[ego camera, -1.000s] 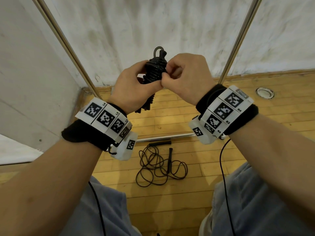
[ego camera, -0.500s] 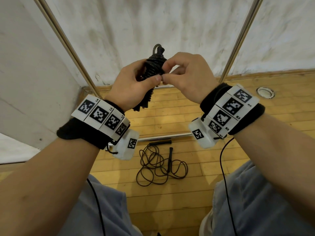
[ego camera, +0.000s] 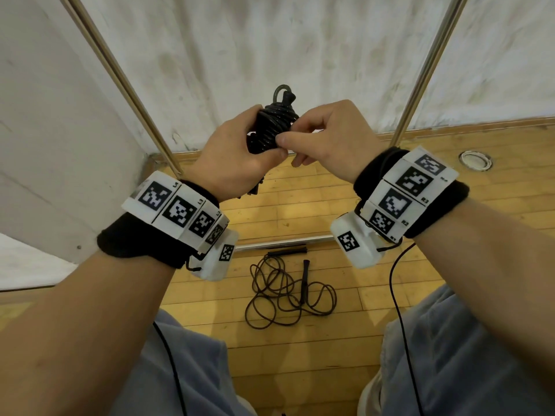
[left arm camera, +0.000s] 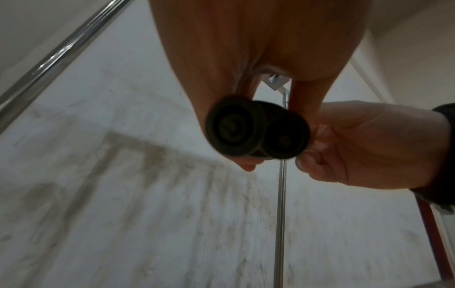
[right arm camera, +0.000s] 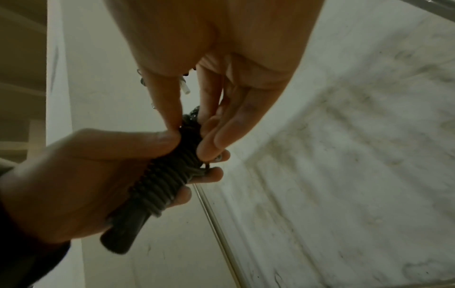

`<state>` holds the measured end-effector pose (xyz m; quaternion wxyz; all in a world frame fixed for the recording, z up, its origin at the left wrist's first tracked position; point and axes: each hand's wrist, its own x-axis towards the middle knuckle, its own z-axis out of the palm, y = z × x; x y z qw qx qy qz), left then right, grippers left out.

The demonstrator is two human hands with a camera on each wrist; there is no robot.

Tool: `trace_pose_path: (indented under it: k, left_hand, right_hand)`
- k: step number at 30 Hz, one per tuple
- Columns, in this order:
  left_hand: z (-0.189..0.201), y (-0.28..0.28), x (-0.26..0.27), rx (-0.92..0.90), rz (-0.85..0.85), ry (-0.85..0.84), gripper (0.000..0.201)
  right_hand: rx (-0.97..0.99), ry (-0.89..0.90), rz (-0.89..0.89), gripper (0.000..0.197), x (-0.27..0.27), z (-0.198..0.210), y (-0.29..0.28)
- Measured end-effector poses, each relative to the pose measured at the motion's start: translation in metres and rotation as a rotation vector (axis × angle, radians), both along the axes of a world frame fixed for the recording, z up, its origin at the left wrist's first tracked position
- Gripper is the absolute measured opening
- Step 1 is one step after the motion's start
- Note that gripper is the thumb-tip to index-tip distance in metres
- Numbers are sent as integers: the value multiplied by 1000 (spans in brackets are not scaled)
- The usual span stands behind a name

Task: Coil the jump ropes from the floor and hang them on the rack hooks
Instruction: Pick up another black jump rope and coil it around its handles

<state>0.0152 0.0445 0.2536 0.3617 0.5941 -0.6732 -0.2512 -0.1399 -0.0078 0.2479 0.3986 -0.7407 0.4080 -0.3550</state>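
The left hand [ego camera: 237, 163] grips the coiled jump rope [ego camera: 271, 127] upright at chest height while the right hand [ego camera: 327, 136] pinches its last wrap, likely tucking the end, before hanging it; a second rope [ego camera: 288, 292] lies tangled on the floor.

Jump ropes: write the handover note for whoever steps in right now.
Left hand: grips the wound rope bundle, cord wrapped round both handles, handle ends sticking out below.
Right hand: fingertips pinch the cord at the top of the wrap, apparently securing the end.
A small loop stands out at the bundle's top.
Second rope lies loose and tangled on the wooden floor, near the rack's base bar.
Rack poles stand ahead; no hooks visible in the head view.
Done: first rope coiled. Left: hang it, then coil and hang the second.
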Motion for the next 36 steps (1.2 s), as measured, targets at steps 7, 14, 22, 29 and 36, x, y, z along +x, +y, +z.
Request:
trace_pose_path:
  k: [7, 14, 22, 29, 36]
  left_hand:
    - [-5, -5, 1, 27, 28, 181, 24]
    - [-8, -9, -3, 102, -24, 337, 22]
    - [-8, -6, -4, 134, -80, 379, 23]
    - [-9, -7, -9, 66, 47, 407, 34]
    - [-6, -9, -15, 102, 164, 623, 49]
  right_hand:
    - [-195, 50, -71, 11, 0, 1, 0]
    - [-203, 52, 11, 9, -5, 3, -5]
    - [-276, 158, 40, 8, -9, 2, -8]
    - [-370, 40, -15, 13, 2, -5, 7]
    - [-532, 90, 9, 14, 5, -5, 12]
